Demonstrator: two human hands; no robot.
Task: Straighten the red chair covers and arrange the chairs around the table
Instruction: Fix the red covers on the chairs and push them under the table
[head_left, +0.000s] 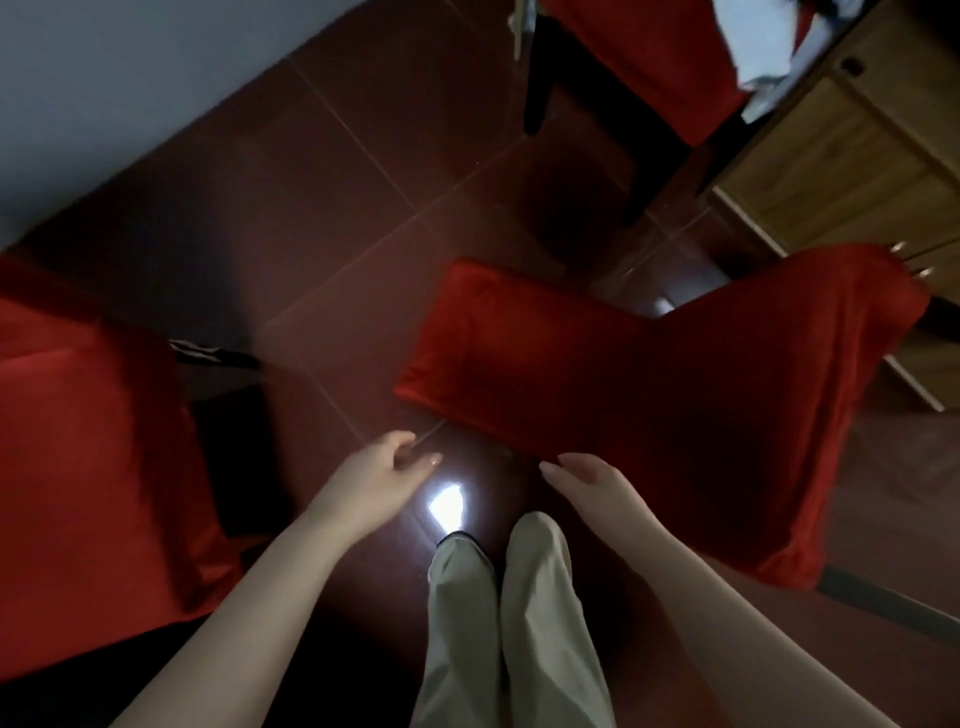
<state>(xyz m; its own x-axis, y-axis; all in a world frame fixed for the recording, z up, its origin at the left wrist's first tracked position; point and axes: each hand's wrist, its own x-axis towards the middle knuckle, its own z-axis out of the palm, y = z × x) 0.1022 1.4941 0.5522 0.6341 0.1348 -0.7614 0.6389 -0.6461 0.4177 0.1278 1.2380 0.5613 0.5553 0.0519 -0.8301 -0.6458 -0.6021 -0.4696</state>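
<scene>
A chair in a red cover stands just ahead of me, its backrest nearest me and its seat reaching away to the upper right. My right hand hovers at the near edge of that backrest, fingers straight, holding nothing. Below the cover's left corner, my left hand is relaxed with its fingers loosely curled and empty. A second red-covered chair fills the left side. A third red-covered chair with dark legs stands at the top.
A wooden cabinet lines the upper right. Pale cloth lies on the far chair. The floor is dark red tile with a bright glare spot by my feet. A grey wall runs along the upper left.
</scene>
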